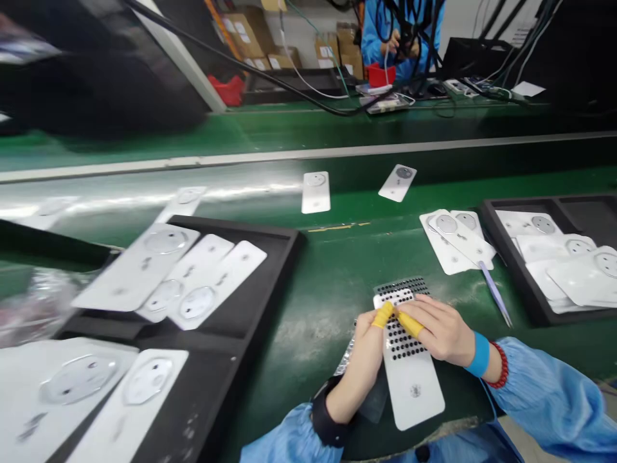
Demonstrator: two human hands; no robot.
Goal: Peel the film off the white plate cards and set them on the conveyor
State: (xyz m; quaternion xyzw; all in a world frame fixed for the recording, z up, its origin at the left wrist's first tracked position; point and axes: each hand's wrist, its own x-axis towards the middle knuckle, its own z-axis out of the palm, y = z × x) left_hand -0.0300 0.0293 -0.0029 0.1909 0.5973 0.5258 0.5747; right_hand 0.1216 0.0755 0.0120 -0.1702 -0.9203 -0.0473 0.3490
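At lower left, a black tray (284,247) held white plates (168,276) with round discs. The left hand (359,376) and the right hand (441,331), wearing yellow finger covers (384,315), were together on a black dotted sheet (402,344), but I cannot tell if they clamped it. The sheet lay on the upper part of a white plate (414,392) on the green table (328,308), and the plate's lower part was bare. At right, loose plates (450,241) lay beside a second tray (506,270) holding more.
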